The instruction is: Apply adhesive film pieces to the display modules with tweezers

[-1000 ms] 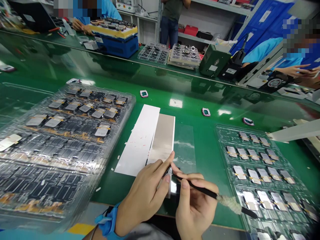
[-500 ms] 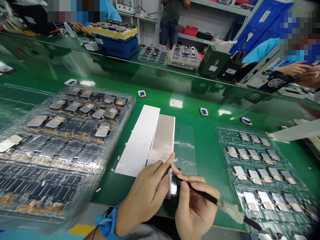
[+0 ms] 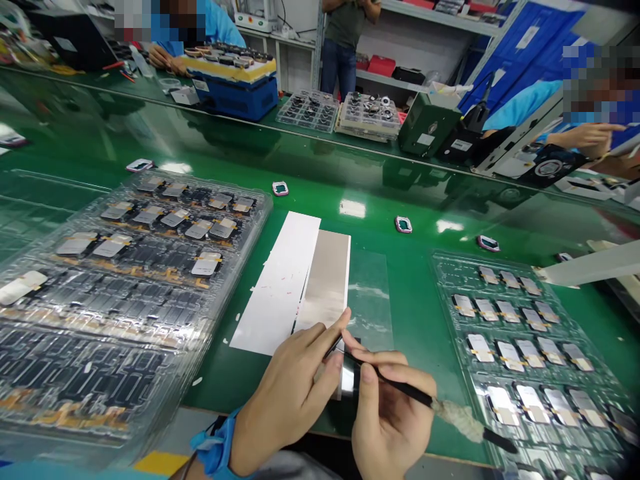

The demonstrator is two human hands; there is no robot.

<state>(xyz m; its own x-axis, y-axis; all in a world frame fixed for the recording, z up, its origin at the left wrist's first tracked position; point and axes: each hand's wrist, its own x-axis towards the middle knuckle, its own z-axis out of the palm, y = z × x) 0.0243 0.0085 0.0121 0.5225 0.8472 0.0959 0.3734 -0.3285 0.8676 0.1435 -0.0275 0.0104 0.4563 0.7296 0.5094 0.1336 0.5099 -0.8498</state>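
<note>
My left hand (image 3: pixel 290 393) is closed in a pinch on a small shiny flat part (image 3: pixel 347 379) at the near edge of the green table (image 3: pixel 380 193). My right hand (image 3: pixel 387 413) is closed on black tweezers (image 3: pixel 400 390) whose back end is wrapped in pale tape (image 3: pixel 457 413). The tweezer tips meet the part between my fingers. Just beyond my hands lie a white sheet (image 3: pixel 280 283), a grey metallic sheet (image 3: pixel 325 280) and a clear film (image 3: pixel 370 297).
A stack of clear trays (image 3: pixel 115 293) with small parts stands at the left, another clear tray (image 3: pixel 530 340) at the right. Three small pink-rimmed parts (image 3: pixel 403 224) lie on the belt. Other people work across the table beside a blue box (image 3: pixel 235 90) and a green device (image 3: pixel 425 120).
My hands have hardly moved. The tweezers' back end has shifted slightly. The small parts on the belt have drifted left.
</note>
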